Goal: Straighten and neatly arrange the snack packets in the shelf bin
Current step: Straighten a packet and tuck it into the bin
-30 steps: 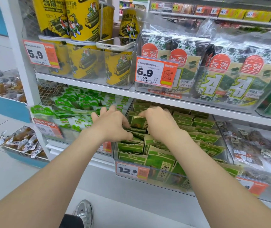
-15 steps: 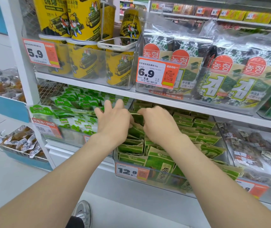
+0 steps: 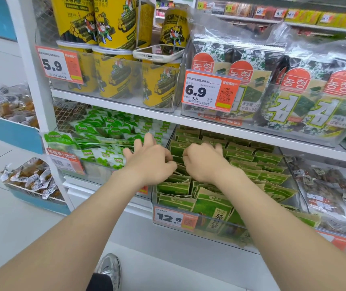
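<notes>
Your left hand has spread its fingers since a moment ago. It and your right hand both pinch green snack packets standing in the clear shelf bin behind the 12.8 price tag.

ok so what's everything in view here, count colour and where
green snack packets: many, green and tan, in the clear bin
clear bin: one, transparent, lower shelf middle
price tags: several, orange and white, bin fronts
yellow canisters: several, yellow, upper shelf left
phone: one, white, lying flat among the canisters
seaweed packs: several, dark green with red labels, upper shelf right
pale green packets: many, green and white, lower shelf left
dark wrapped snacks: many, brown, lower shelf right
wrapped sweets: many, brown, blue bins far left
shoe: one, grey, floor below
left hand: one, bare, gripping packets at the bin's left row
right hand: one, bare, gripping packets beside it
</notes>
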`<action>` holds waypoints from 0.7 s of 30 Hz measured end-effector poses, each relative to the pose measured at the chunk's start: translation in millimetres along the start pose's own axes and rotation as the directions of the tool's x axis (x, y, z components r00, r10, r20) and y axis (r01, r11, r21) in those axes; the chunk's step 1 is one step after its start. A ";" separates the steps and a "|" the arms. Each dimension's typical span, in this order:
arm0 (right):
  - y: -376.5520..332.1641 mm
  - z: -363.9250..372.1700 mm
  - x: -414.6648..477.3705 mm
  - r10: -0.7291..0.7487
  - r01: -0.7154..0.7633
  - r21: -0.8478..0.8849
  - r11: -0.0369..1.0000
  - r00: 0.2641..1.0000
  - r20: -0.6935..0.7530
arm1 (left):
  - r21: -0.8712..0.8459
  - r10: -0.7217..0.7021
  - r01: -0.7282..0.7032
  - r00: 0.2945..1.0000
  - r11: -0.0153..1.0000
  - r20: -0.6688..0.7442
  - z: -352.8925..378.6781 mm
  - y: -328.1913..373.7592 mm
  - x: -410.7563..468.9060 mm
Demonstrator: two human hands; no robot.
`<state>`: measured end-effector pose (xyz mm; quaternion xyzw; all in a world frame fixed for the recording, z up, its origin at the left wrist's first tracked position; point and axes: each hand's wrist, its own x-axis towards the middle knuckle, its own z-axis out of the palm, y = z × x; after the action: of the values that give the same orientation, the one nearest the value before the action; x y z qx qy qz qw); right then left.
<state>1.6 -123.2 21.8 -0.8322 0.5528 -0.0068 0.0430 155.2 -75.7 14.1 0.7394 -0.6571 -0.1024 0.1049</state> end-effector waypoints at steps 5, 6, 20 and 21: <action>7.9 -1.6 -4.7 0.051 0.022 0.211 0.977 0.941 -0.334 | -0.026 0.082 -0.091 0.967 0.996 -0.242 7.3 -0.8 2.3; 8.0 0.2 -3.5 0.034 0.040 0.204 0.978 0.937 -0.347 | -0.001 0.085 -0.086 0.982 0.996 -0.167 10.7 -1.2 3.0; 11.0 2.6 15.7 0.069 -0.019 0.170 0.985 0.953 -0.296 | 0.065 0.022 -0.034 0.985 0.997 0.172 0.1 15.8 9.5; 9.9 0.2 10.2 0.055 -0.014 0.136 0.991 0.952 -0.301 | 0.061 0.015 -0.027 0.982 0.998 0.189 -0.6 16.2 10.1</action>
<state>-3.6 -136.4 20.4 -0.8066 0.5657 -0.1707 0.0127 141.2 -87.6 19.3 0.7225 -0.6746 -0.1498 0.0199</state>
